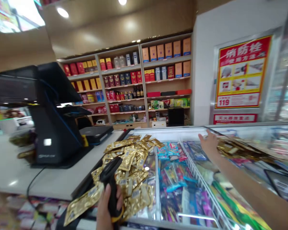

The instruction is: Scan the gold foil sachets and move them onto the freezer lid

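Note:
My left hand [104, 209] is wrapped around the handle of a black barcode scanner [111, 172], its head tilted up. Behind and beside the scanner, a heap of shiny gold packets [127, 159] lies on the glass top of a chest freezer [156, 130]. One longer gold packet [84, 204] rests at the near left corner. Stretched far forward, my right hand [210, 143] is at the freezer's far side by the edge of the glass lid, thumb and fingers apart. Whether the fingertips touch that edge is blurred.
A black checkout terminal [55, 124] stands on the white counter [12, 174] at left, with a flat black device [97, 133] beside it. Wire dividers [198, 175] separate colourful frozen packs [172, 175] inside the freezer. Beyond are shelves of boxes [124, 78] and a red wall sign [243, 73].

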Demonstrator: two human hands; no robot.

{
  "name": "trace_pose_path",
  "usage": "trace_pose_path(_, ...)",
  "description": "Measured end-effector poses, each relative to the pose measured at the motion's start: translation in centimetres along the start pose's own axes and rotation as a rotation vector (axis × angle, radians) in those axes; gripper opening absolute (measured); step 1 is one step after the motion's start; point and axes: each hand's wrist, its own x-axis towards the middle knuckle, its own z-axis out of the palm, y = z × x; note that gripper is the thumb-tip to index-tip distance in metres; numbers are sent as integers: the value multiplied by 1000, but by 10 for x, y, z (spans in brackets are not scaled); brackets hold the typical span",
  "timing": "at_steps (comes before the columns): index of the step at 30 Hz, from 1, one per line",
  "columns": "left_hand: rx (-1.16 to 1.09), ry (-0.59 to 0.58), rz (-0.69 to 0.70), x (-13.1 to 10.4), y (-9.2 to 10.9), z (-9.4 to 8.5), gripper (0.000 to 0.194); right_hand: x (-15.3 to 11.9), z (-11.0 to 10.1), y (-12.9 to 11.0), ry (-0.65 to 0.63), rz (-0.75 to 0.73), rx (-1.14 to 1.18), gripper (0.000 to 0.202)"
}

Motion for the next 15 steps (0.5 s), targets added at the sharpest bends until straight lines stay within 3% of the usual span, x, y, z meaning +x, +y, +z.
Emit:
trace_pose_path(5, -4, -92, 1, 2, -2, -8, 57, -106, 101, -51, -377, -236, 189, 60)
trace_pose_path(8, 3, -88, 29, 2, -1, -10, 60, -166, 148, -78, -590, -260, 245, 58)
trace_pose_path(11, 4, -64, 75, 0, -1, -9, 61, -206, 181, -98, -716, -204, 242, 66)
trace_pose_path(15, 16, -40, 97, -2, -1, -8, 59, -225, 203, -112, -776, -157, 194, 90)
